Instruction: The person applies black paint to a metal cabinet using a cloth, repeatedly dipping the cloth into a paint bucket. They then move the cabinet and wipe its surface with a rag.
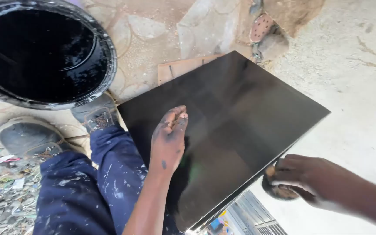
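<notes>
The board is a flat square panel coated glossy black, shiny enough to throw back pale reflections, and it lies tilted across the person's paint-spattered blue trousers above the stone ground. The left hand, smeared with black, rests flat and open on its top face, while the right hand is closed on a dark, stained sponge pressed to the board's near edge; a bucket of black paint stands beside the boots

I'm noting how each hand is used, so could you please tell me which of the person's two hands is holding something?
The right hand, at the glossy black panel's lower right edge, grips a dark paint-stained sponge. The left hand lies flat and empty on the panel.
</notes>
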